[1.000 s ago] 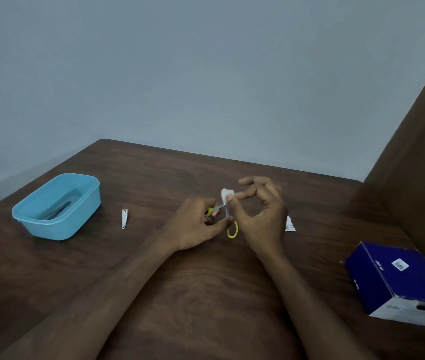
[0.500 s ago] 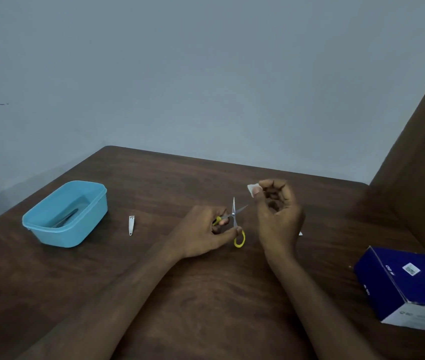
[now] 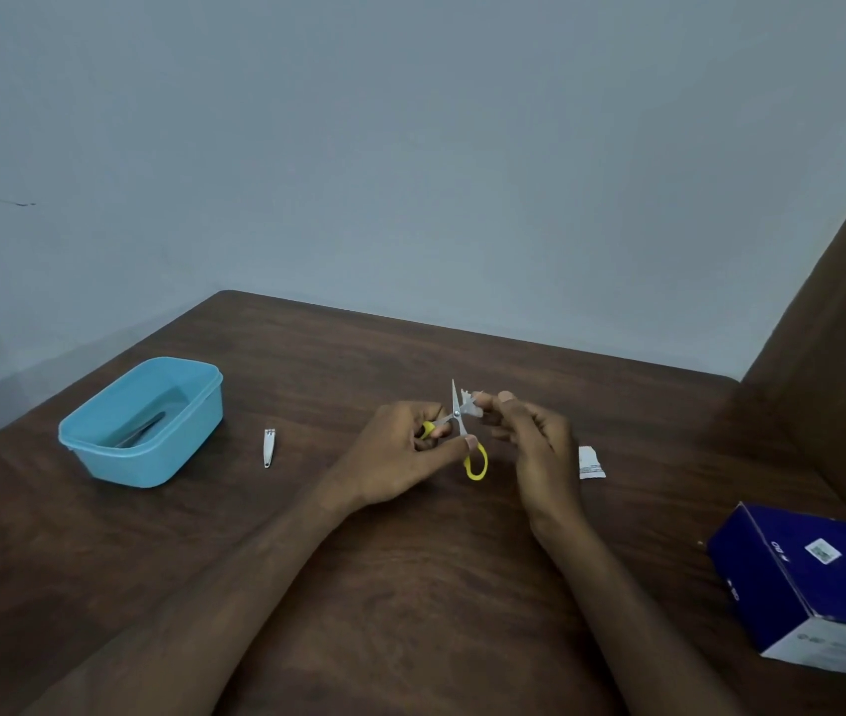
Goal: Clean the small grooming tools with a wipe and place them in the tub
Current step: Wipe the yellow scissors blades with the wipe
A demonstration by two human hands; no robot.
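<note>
Evidently, the left hand [image 3: 400, 452] held the scissors [image 3: 462, 431] by their yellow handles, blades spread to expose them; the right hand's [image 3: 534, 436] grip pinched the wipe [image 3: 471, 405] against one blade. The clipper [image 3: 268, 447] lay on the tabletop [image 3: 410, 586] near the tub [image 3: 152, 457], seemingly awaiting its turn.

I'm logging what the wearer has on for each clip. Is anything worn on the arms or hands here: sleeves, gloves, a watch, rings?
Nothing shows. The left hand and right hand are bare, with no gloves, and no rings can be made out. Both forearms are uncovered from wrist to the bottom edge of the picture: no sleeve, watch or band in view.
</note>
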